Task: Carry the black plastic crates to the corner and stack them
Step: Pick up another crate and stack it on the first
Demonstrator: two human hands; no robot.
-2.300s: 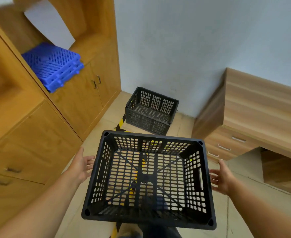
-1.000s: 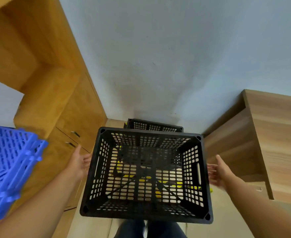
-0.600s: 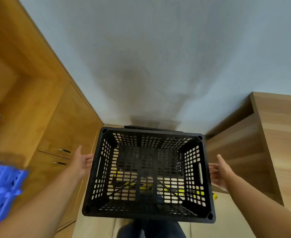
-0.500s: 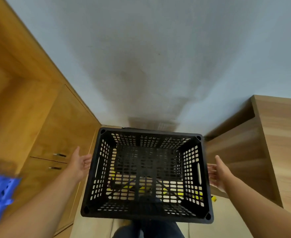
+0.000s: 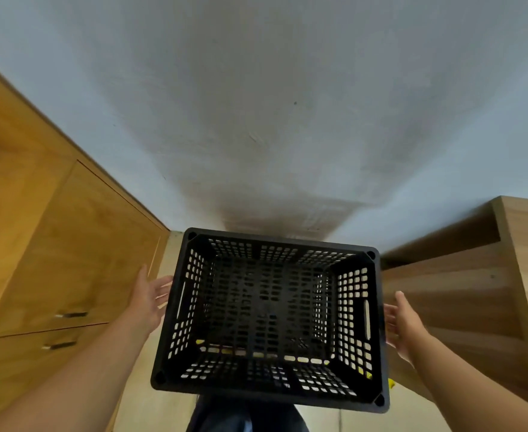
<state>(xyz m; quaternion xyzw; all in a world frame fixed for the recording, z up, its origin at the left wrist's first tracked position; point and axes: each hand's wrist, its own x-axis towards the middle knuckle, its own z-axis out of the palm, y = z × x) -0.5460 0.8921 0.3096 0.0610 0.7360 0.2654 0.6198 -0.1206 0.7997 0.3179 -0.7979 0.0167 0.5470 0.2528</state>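
Note:
An empty black plastic crate with perforated walls and bottom fills the lower middle of the head view, close to the pale wall. My left hand presses against its left side by the handle slot. My right hand presses the right side in the same way, so the crate is held between both palms. Through the mesh bottom I see mostly darkness, with bits of yellow floor tape near the front. The second black crate on the floor is hidden beneath the held one.
A wooden cabinet with metal door handles runs along the left. A wooden desk stands on the right. The pale wall is straight ahead. A strip of beige floor shows between cabinet and crate.
I have walked up to the corner with the crate in both hands. The floor crate has slid out of sight under the held one, and the blue pallets have left the view.

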